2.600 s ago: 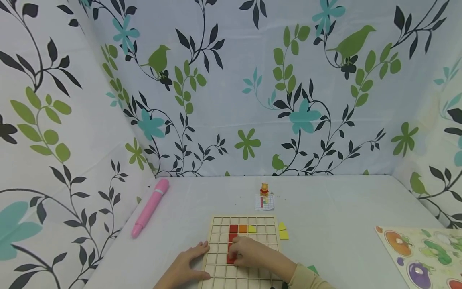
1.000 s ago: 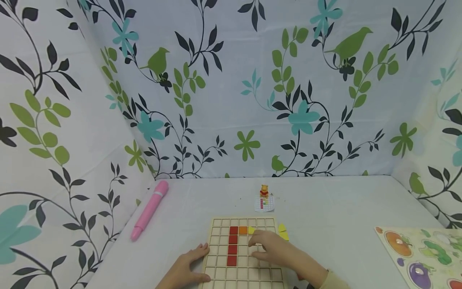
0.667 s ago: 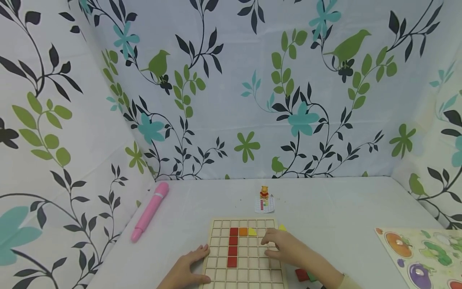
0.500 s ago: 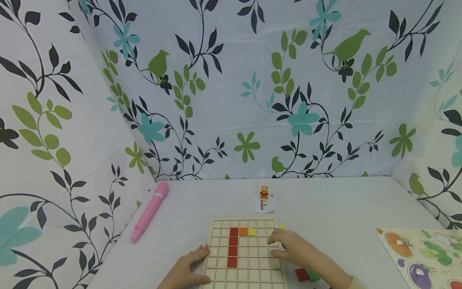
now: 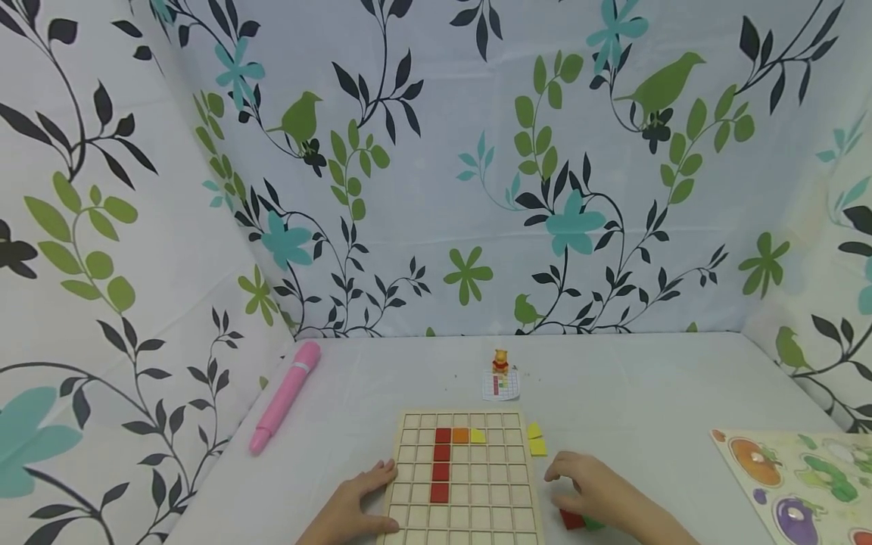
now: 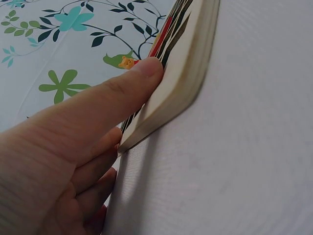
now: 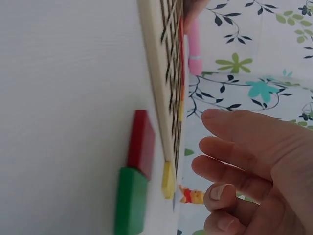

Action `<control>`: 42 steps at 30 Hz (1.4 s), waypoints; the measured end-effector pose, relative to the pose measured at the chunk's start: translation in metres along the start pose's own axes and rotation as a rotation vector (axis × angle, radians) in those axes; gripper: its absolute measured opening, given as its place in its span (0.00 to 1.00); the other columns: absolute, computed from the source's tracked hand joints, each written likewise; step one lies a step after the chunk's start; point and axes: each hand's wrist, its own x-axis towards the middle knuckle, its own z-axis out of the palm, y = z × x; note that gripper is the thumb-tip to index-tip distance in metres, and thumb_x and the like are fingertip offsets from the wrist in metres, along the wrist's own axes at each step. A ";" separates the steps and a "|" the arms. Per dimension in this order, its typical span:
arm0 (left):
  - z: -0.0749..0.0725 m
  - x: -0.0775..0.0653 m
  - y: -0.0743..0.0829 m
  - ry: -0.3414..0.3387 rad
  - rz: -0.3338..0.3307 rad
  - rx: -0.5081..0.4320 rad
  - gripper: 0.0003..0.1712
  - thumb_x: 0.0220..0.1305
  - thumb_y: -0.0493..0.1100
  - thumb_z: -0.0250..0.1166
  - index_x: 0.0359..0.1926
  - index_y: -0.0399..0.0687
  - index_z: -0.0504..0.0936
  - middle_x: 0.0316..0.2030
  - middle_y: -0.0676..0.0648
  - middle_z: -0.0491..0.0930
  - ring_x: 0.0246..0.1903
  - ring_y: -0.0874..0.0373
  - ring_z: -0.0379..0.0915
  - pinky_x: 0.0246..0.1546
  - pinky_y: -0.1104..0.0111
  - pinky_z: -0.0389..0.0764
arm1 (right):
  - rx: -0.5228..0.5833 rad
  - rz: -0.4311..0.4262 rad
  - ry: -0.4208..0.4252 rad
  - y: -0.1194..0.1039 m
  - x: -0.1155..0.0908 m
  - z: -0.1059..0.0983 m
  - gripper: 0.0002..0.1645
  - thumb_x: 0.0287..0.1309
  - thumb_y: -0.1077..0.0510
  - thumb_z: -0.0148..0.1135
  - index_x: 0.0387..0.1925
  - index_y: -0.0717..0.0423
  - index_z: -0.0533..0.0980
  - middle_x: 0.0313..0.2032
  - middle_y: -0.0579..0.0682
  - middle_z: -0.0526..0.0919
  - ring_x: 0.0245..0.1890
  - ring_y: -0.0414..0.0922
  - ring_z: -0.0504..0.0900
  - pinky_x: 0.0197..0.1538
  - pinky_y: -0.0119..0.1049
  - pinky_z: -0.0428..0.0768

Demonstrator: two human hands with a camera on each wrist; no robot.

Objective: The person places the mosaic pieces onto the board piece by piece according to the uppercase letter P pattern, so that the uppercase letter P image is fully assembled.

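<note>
A wooden grid board (image 5: 477, 484) lies on the table, with a column of red square tiles (image 5: 440, 471), an orange tile (image 5: 461, 436) and a yellow tile (image 5: 478, 436) set in its cells. My left hand (image 5: 354, 503) rests along the board's left edge, fingers spread; in the left wrist view its thumb (image 6: 112, 95) lies on the rim. Right of the board, my right hand (image 5: 589, 484) hovers with loosely bent fingers and nothing between them. Close below it are a red block (image 7: 141, 144) and a green block (image 7: 131, 200), partly hidden in the head view.
Yellow pieces (image 5: 537, 445) lie by the board's right edge. Behind the board a small bear figure (image 5: 500, 361) stands by a printed grid card (image 5: 500, 385). A pink marker-shaped stick (image 5: 284, 397) lies at left, a vegetable picture board (image 5: 797, 481) at right.
My right hand has left the lowest red tile and moved right, off the board, to above the red and green blocks. The left hand has stayed at the board's edge.
</note>
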 end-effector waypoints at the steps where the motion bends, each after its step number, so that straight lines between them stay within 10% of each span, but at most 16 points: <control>1: 0.000 0.000 0.000 -0.001 -0.004 -0.005 0.46 0.42 0.61 0.67 0.59 0.41 0.68 0.60 0.45 0.62 0.60 0.45 0.54 0.55 0.45 0.54 | -0.006 0.006 -0.008 0.002 -0.002 0.001 0.08 0.46 0.59 0.65 0.31 0.55 0.78 0.32 0.38 0.76 0.27 0.34 0.71 0.31 0.31 0.76; 17: 0.001 -0.001 -0.001 0.014 0.042 -0.040 0.44 0.42 0.57 0.69 0.59 0.42 0.68 0.60 0.46 0.63 0.59 0.45 0.55 0.54 0.44 0.55 | 0.094 0.344 -0.158 0.006 -0.019 0.007 0.16 0.35 0.60 0.69 0.31 0.46 0.76 0.28 0.39 0.69 0.27 0.41 0.69 0.33 0.40 0.76; 42: 0.001 -0.001 -0.002 0.018 0.039 -0.018 0.44 0.43 0.59 0.68 0.59 0.41 0.68 0.60 0.44 0.63 0.59 0.44 0.55 0.54 0.44 0.55 | 0.117 0.194 -0.097 0.010 -0.011 0.003 0.10 0.45 0.57 0.67 0.28 0.50 0.72 0.23 0.38 0.70 0.23 0.37 0.68 0.24 0.30 0.71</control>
